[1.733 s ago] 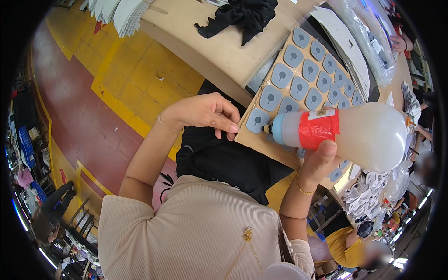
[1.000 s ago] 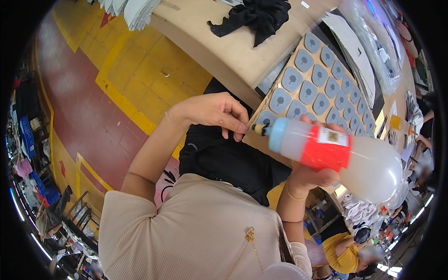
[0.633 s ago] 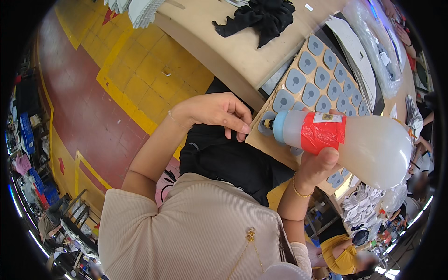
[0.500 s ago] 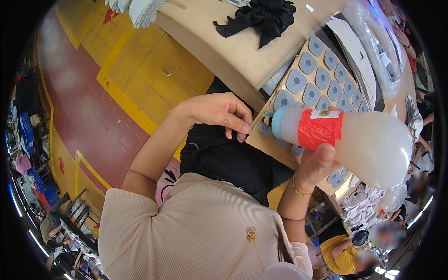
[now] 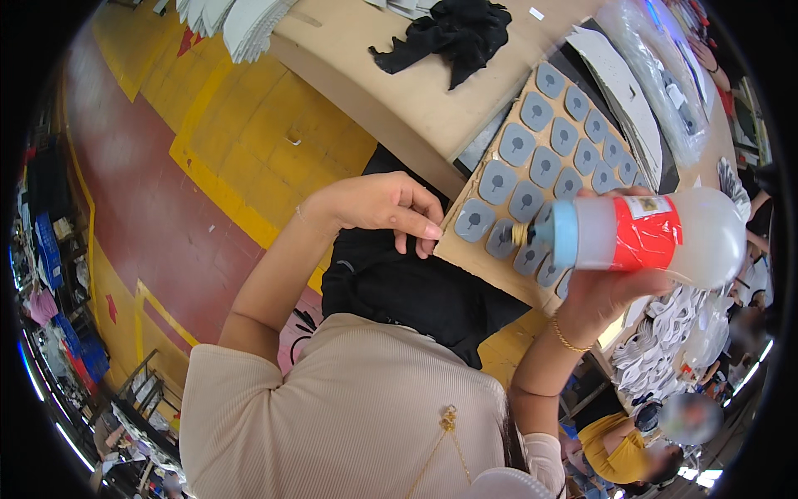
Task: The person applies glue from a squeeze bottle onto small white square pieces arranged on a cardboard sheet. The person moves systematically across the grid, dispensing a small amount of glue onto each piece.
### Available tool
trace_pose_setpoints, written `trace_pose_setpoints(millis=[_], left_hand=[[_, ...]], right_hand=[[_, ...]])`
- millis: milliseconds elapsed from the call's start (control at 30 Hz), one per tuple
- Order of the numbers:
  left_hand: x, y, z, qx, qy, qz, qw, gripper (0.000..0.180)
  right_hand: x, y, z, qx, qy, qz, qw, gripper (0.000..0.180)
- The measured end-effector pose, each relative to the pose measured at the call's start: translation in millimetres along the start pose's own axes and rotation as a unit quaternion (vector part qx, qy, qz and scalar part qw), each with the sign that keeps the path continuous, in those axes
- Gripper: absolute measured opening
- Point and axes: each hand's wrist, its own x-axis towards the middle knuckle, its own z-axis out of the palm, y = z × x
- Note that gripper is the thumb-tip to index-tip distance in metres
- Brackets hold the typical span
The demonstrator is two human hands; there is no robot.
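My right hand [image 5: 619, 291] is wrapped round a translucent plastic squeeze bottle [image 5: 715, 237] with a red tape band and a light blue collar. The bottle lies nearly sideways, its yellowish, dark-based nozzle pointing left over the lower rows of grey rounded patches [image 5: 500, 182]. Each patch bears a dark round mark with a short stem. The patches sit in rows on a brown cardboard sheet [image 5: 455, 251]. At the sheet's near left corner, my left hand [image 5: 386, 208] has its thumb and curled fingers closed on the edge. The bottle hides some patches.
A black cloth [image 5: 457, 37] lies on the beige table [image 5: 366, 71]. Stacked pale pieces [image 5: 241, 25] stand at its far left corner. Beyond the sheet are white curved sheets [image 5: 619, 91] and a clear plastic bag [image 5: 657, 75]. White cut pieces [image 5: 657, 333] and a person in yellow [image 5: 615, 445] are at right.
My right hand has turned and moved the bottle to the right, with its nozzle now over the lower patches. My left hand stays at the sheet's corner.
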Motion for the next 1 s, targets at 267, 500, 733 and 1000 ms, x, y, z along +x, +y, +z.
trace_pose_setpoints(millis=[267, 500, 733, 1000], left_hand=[[2, 3, 22, 0.011, 0.04, 0.01, 0.999, 0.026], [0, -1, 37, -0.035, 0.063, 0.0, 0.997, 0.022], [-2, 0, 43, -0.035, 0.089, 0.004, 0.995, 0.02], [-1, 0, 43, -0.024, 0.085, 0.012, 0.996, 0.019]], right_hand=[[34, -29, 30, -0.305, -0.092, 0.048, 0.947, 0.052], [59, 5, 48, -0.362, -0.237, -0.079, 0.898, 0.041], [63, 13, 59, -0.338, -0.304, -0.138, 0.88, 0.041], [63, 13, 55, -0.366, -0.312, -0.168, 0.861, 0.04]])
